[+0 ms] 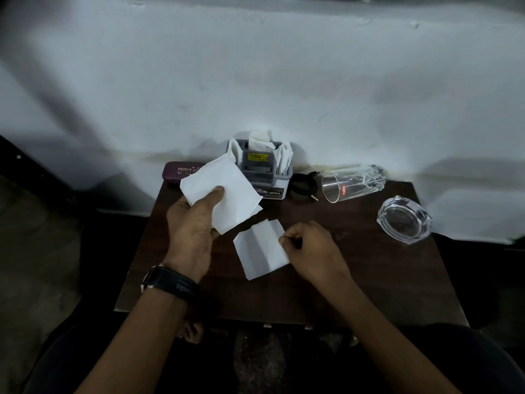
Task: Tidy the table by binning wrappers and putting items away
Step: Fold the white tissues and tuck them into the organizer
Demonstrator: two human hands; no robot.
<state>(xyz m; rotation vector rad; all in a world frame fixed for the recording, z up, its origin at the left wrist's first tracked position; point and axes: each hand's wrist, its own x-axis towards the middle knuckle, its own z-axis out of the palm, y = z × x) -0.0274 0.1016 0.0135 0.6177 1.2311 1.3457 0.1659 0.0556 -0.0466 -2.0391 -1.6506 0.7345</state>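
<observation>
Grip check: left hand (196, 220) has a white square paper napkin (227, 194) clamped under its thumb and holds it up off the dark wooden bench (355, 274), just in front of the grey plastic tissue holder (261, 177). There's a black wristwatch (170, 282) on that wrist. Right hand (309, 248) is low with knuckles up, its grip a fingertip pinch on the right edge of a second folded white napkin (258, 251) lying mid-bench. A clear drinking glass (352, 182) lies on its side at the back, and a clear glass ashtray (404, 218) sits by the right edge.
</observation>
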